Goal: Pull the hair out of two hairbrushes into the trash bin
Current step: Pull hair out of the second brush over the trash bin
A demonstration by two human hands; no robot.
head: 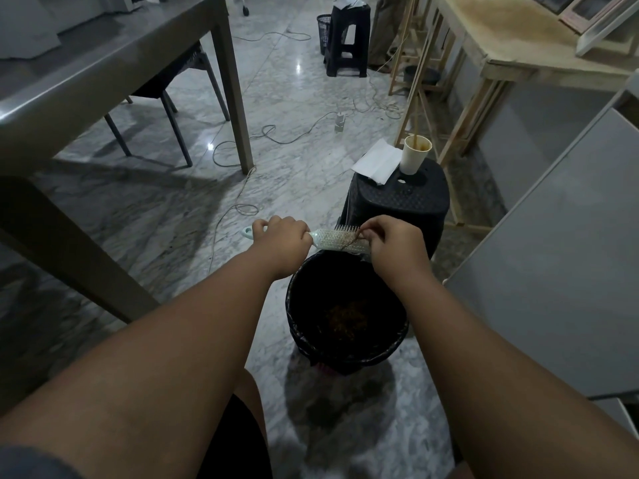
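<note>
1. Hair [352,242]: a thin brown strand, light, limp and easily snapped. It runs from the bristles down across the side of the brush [335,239]. I judge that it will cling to the bristle roots, so I would take it close to the bristles and draw it along them, not across.

2. Brush: pale plastic, stiff and light, with a smooth handle that may slip in the hand. It lies level, bristles away from me, above the far rim of the bin [292,305]. The handle is the place to hold it, and the bristle bed should be kept free for picking.

3. Fingers [371,233]: those of my right hand [394,242] are curled tight at the tip end of the brush and pinch the strand between thumb and forefinger. The strand touches the fingertips, and the bristles stand just beside them.

4. Left hand [281,240]: fully wrapped round the handle. The handle's looped end sticks out past the knuckles.

5. Bin: black liner, open, directly under the brush. A brown clump [345,316] lies at its bottom, so I judge that some of the hair is already in.

6. Second brush: not in view.

7. Surroundings: a dark stool [404,202] stands just behind the bin and carries a cup [415,157] and folded paper [375,162].
</note>
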